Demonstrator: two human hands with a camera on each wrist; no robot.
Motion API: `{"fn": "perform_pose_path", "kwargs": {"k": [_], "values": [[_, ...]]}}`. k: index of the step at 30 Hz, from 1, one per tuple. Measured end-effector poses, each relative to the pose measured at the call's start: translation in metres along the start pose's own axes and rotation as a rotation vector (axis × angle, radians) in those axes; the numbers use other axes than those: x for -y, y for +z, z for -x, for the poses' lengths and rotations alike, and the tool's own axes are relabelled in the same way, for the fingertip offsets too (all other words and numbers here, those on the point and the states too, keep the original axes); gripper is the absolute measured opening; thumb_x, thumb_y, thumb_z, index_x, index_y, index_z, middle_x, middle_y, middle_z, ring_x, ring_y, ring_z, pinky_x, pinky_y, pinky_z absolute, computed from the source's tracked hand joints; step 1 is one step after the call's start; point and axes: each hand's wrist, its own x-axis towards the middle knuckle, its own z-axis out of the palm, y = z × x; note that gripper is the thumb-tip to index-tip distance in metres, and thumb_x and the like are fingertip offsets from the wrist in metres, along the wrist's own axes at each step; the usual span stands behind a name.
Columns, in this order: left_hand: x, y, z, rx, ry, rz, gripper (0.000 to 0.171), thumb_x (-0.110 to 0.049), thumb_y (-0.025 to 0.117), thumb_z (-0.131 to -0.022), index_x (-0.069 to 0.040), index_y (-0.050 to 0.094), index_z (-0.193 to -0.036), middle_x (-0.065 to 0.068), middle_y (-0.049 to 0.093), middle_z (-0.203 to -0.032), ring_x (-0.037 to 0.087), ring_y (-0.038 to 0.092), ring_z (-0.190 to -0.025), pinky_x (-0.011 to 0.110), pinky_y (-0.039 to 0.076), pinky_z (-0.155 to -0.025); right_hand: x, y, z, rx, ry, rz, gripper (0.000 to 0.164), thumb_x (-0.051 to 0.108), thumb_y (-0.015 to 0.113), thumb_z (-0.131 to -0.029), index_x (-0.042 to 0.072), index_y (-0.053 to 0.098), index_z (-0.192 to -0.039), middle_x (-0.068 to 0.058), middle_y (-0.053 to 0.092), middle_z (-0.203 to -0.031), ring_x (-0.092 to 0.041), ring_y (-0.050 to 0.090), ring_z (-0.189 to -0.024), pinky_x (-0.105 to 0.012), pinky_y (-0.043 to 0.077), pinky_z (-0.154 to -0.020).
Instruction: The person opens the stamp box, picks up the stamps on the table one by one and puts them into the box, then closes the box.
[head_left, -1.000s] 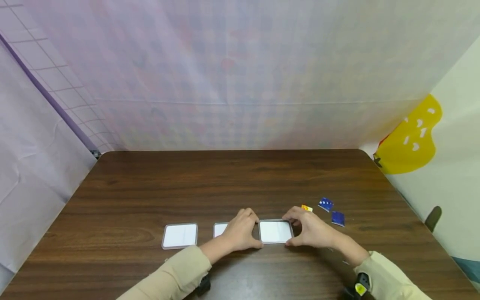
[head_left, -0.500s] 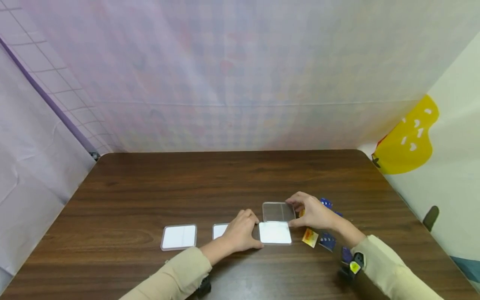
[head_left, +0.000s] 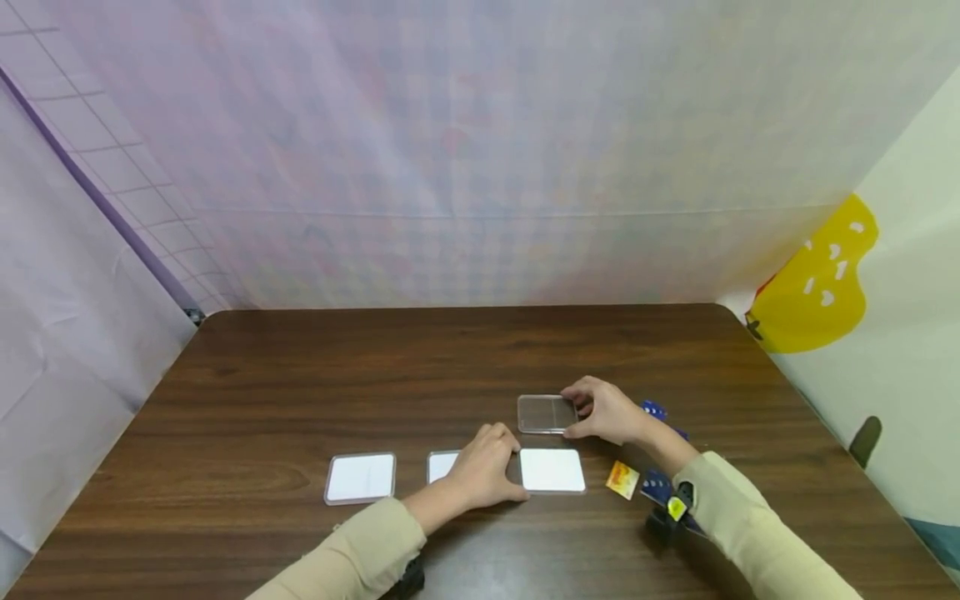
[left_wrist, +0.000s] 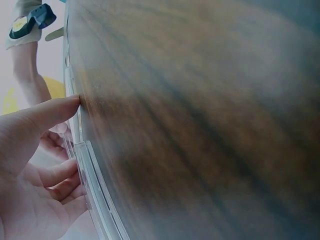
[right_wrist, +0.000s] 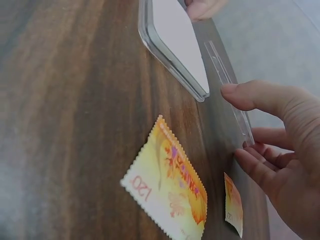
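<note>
Uncovering looks done: right hand (head_left: 611,414) is pinching the clear lid (head_left: 542,414), left hand (head_left: 480,472) is gripping the white-filled case (head_left: 552,471) thumb-to-fingers, stamps (right_wrist: 172,185) are lying loose, uncased.

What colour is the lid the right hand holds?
The lid is see-through, best seen in the head view.

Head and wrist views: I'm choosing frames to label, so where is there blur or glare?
Head: pale glare on the table at the bottom edge; left wrist: tabletop grain soft and hazy, nearest clear case better defined; right wrist: nearest stamp sharp enough to read its number.
</note>
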Motion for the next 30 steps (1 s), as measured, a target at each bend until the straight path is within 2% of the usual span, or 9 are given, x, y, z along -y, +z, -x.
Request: {"fn": "perform_pose_path", "kwargs": {"k": [18, 30], "values": [[0.0013, 0.0016, -0.0004, 0.003, 0.0, -0.008, 0.057, -0.037, 0.081, -0.061, -0.003, 0.063, -0.102, 0.001, 0.054, -0.099, 0.015, 0.049, -0.092, 0.021, 0.047, -0.078, -0.0014, 0.003, -0.0044, 0.034, -0.02, 0.005, 0.058, 0.016, 0.08, -0.064, -0.009, 0.056, -0.111, -0.015, 0.055, -0.105, -0.025, 0.054, -0.093, -0.024, 0.051, -0.073], [-0.0005, 0.0017, -0.0009, 0.009, -0.009, -0.004, 0.057, -0.037, 0.08, -0.061, -0.003, 0.062, -0.104, 0.002, 0.054, -0.1, 0.015, 0.048, -0.094, 0.021, 0.046, -0.079, -0.0022, 0.0009, -0.0029, 0.056, 0.0, 0.003, 0.062, 0.017, 0.08, -0.065, -0.008, 0.054, -0.116, -0.018, 0.053, -0.11, -0.028, 0.053, -0.096, -0.029, 0.051, -0.076]]}}
